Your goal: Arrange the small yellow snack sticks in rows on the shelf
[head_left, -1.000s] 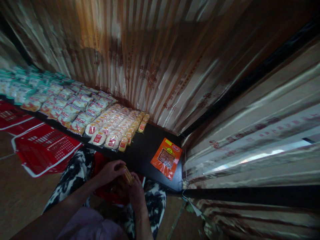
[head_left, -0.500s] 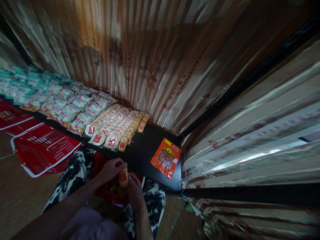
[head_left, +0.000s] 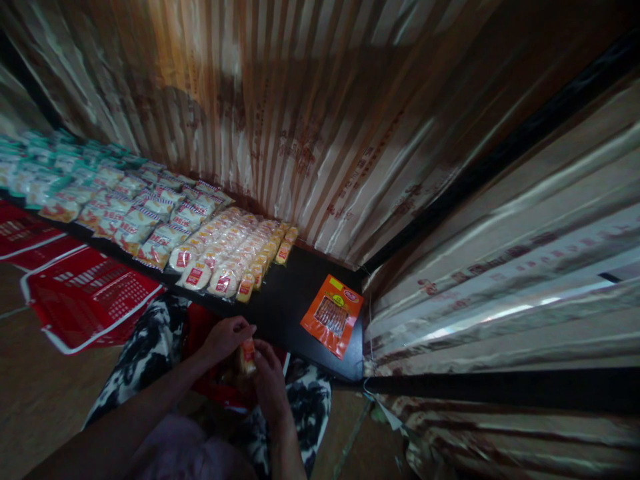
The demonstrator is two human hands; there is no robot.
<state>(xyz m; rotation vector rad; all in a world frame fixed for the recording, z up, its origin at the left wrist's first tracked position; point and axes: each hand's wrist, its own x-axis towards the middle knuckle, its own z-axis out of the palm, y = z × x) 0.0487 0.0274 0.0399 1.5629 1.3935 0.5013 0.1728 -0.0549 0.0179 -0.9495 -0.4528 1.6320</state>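
Between my two hands is a small wrapped snack pack (head_left: 247,355), yellowish with a red label. My left hand (head_left: 227,340) pinches its upper end with closed fingers. My right hand (head_left: 269,373) is closed on its right side, lower down. Below the pack, a red basket (head_left: 200,383) stands between my knees with dim contents I cannot make out. On the black shelf (head_left: 280,300) just beyond, rows of similar yellow packs (head_left: 245,288) lie beside round white wrapped crackers (head_left: 225,283).
An orange snack bag (head_left: 333,317) lies at the shelf's right end. White snack bags (head_left: 163,243) and green-topped bags (head_left: 47,167) fill the left. Red baskets (head_left: 95,293) stand on the floor at left. Draped plastic sheeting (head_left: 320,133) hangs behind the shelf.
My right hand has moved up slightly and closer to my left hand. The snack pack has shifted a little and more of it is covered by my fingers.
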